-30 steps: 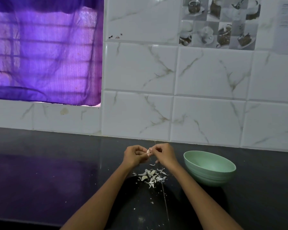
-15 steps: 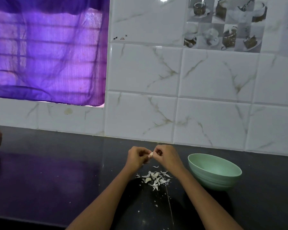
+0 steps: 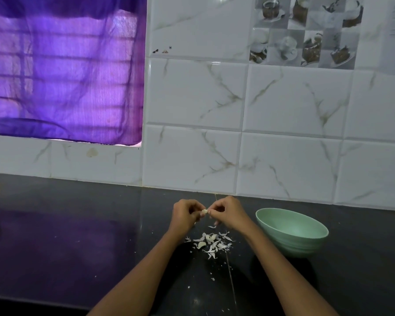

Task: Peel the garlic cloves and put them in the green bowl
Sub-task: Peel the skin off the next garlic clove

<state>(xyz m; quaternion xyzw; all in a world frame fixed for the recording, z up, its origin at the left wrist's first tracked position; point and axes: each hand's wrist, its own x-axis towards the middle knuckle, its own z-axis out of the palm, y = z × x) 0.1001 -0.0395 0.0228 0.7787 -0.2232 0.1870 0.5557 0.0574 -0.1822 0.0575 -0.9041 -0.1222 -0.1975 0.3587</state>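
Pale, mostly hidden small garlic clove lies crosswise, pinched between left hand and right hand beside mint-green plastic bowl.

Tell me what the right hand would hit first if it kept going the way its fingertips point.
The right hand points leftward at the garlic clove it pinches; just past that, it would probably meet the left hand, though depth is unclear.
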